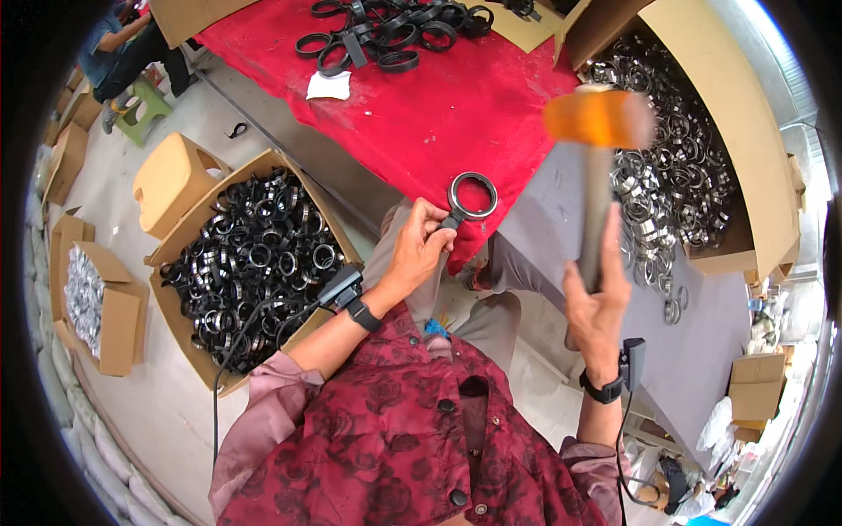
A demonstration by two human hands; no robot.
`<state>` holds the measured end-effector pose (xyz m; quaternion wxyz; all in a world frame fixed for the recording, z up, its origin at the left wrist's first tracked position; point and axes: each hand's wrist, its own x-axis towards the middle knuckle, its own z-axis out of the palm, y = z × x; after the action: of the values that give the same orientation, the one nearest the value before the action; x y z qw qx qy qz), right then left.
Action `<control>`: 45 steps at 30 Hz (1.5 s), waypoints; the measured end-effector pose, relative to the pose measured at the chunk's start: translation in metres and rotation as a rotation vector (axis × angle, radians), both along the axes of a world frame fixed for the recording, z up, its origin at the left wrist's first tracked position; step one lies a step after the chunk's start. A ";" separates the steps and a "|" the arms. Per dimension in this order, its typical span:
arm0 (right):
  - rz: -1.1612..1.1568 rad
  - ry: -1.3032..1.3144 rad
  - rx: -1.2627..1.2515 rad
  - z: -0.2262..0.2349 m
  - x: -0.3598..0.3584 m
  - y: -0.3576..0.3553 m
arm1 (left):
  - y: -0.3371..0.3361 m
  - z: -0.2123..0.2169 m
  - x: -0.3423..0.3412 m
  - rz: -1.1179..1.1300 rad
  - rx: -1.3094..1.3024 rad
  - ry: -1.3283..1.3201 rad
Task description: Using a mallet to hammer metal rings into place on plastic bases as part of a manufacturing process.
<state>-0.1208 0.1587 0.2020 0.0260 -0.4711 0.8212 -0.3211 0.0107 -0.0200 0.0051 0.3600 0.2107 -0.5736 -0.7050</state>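
Observation:
In my left hand (417,245), fingers closed, is the short stem of a black ring part (473,196); a shiny metal ring lines its round opening. The part rests at the near edge of the red-covered table. Raised on the right, my right hand (598,307) grips a mallet (599,119) by its grey handle. Its orange head is blurred by motion and is apart from the ring part, up and to the right of it. A pile of black ring parts (395,35) lies at the table's far side, beside a scrap of white paper (329,85).
At left a carton (189,346) brims with black ring parts, next to a tan stool (175,182). On the right, a tipped box (767,167) spills metal rings (653,237) onto a grey surface (671,368). Another person (132,44) sits at the far left.

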 end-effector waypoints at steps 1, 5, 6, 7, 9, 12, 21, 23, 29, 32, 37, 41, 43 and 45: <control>-0.006 0.163 -0.154 0.005 -0.001 -0.001 | 0.000 -0.001 0.000 -0.009 0.019 0.001; -0.127 0.424 -0.264 -0.024 0.009 0.011 | 0.000 -0.003 -0.001 -0.022 0.027 0.028; -0.021 0.246 -0.084 -0.038 0.010 0.015 | 0.000 -0.003 -0.002 -0.030 0.026 0.029; 0.082 0.065 0.094 -0.045 0.012 0.020 | -0.001 -0.001 -0.002 -0.030 0.008 -0.005; 0.003 -0.091 0.111 -0.034 0.007 0.024 | -0.006 -0.001 -0.002 -0.024 -0.017 -0.043; -0.122 -0.216 0.005 -0.019 0.004 0.028 | -0.001 -0.004 0.000 -0.026 0.026 0.033; -0.083 -0.085 -0.043 -0.089 0.045 0.050 | 0.009 -0.008 -0.008 0.040 0.023 0.024; -0.228 -0.217 -0.022 -0.072 0.038 0.056 | 0.010 -0.011 -0.004 0.053 0.042 0.076; -0.286 0.348 -0.308 -0.100 0.054 0.057 | 0.014 -0.006 -0.012 0.062 0.017 0.071; 0.105 0.078 0.098 -0.097 0.051 0.053 | 0.011 -0.008 -0.005 0.064 0.013 0.018; -0.118 0.105 -0.188 -0.074 0.044 0.055 | 0.013 -0.006 -0.005 0.081 0.021 0.085; -0.269 0.258 -0.234 -0.123 0.058 0.068 | 0.013 -0.004 -0.008 0.054 0.031 0.054; -0.049 0.375 -0.123 -0.115 0.057 0.057 | 0.012 -0.004 -0.004 0.037 0.020 0.035; 0.001 -0.076 -0.012 -0.104 0.052 0.057 | 0.006 -0.004 -0.008 0.022 0.004 0.017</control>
<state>-0.0689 0.2161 0.0978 0.0545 -0.4591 0.8175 -0.3435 0.0027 -0.0144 0.0009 0.3722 0.2114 -0.5668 -0.7039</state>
